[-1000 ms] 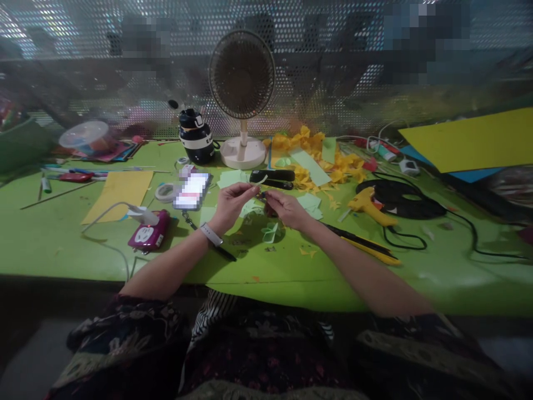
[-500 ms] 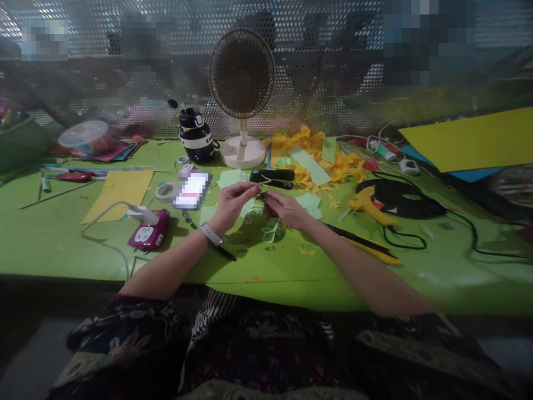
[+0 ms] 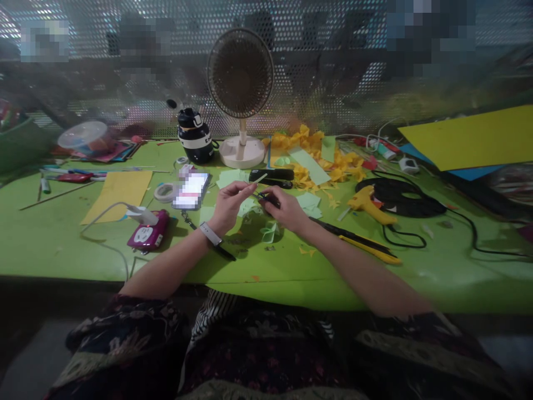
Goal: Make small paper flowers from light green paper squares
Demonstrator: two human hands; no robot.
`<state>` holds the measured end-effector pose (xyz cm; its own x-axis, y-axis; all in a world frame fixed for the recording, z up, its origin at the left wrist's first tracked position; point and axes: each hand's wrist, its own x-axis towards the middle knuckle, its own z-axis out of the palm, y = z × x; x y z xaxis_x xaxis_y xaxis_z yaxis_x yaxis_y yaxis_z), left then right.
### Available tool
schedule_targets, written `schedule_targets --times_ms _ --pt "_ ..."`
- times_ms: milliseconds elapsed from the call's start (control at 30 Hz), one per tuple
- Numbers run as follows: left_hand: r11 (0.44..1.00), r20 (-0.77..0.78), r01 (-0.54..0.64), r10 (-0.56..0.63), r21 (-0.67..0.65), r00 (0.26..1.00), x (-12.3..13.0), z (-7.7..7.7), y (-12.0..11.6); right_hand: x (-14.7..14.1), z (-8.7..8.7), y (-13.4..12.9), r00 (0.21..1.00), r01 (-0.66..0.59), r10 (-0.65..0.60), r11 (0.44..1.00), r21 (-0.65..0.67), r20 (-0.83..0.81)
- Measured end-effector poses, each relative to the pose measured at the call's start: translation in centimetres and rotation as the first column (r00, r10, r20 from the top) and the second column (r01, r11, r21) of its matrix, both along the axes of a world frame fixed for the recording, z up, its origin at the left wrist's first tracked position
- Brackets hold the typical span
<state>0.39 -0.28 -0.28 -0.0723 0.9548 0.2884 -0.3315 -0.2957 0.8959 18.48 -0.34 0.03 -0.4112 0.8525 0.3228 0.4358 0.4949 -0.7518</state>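
My left hand (image 3: 231,206), with a watch on its wrist, pinches a pale green paper strip (image 3: 261,178) that sticks up past the fingertips. Beside it my right hand (image 3: 283,205) is closed round what look like small dark scissors (image 3: 263,196), mostly hidden by the fingers. Both hands nearly meet above the green table. Under and around them lie pale green paper pieces (image 3: 308,203). A folded green paper shape (image 3: 270,233) rests just below the hands. Behind them is a black stapler (image 3: 272,178).
A fan (image 3: 241,153) and a dark bottle (image 3: 195,141) stand at the back. Yellow paper flowers (image 3: 306,139) are heaped behind the hands. On the right lie a yellow glue gun (image 3: 368,205) and a yellow-black cutter (image 3: 370,249). A phone (image 3: 191,190) and purple power adapter (image 3: 147,233) lie left.
The pale green strip now shows upright above my left fingertips. My right hand has turned slightly, its fingers curled more around the dark tool.
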Motion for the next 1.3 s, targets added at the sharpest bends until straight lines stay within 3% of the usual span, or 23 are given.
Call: schedule_targets --times_ms 133,333,667,967,1300 --pt "0.999 0.003 -0.041 0.041 0.008 0.999 0.1 0.2 0.0 0.0 -0.9 0.4 0.998 0.028 -0.034 0.992 0.12 0.053" --pt "1.0 -0.005 -0.026 0.026 0.013 1.0 0.1 -0.1 0.1 0.0 -1.3 0.7 0.999 -0.023 0.022 1.0 -0.02 -0.035" --pt "0.999 -0.072 0.019 -0.016 0.041 0.997 -0.2 -0.4 0.3 0.2 -0.6 0.9 0.993 -0.113 0.107 0.988 -0.108 -0.058" --pt "0.998 -0.049 -0.07 0.07 0.01 0.996 -0.1 -0.2 0.2 -0.2 -0.6 0.3 0.997 -0.04 0.033 0.993 0.108 0.068" --pt "1.0 -0.019 0.0 0.0 -0.018 1.0 -0.2 0.0 0.2 0.1 -0.5 0.9 0.991 -0.118 0.11 0.986 0.12 0.07"
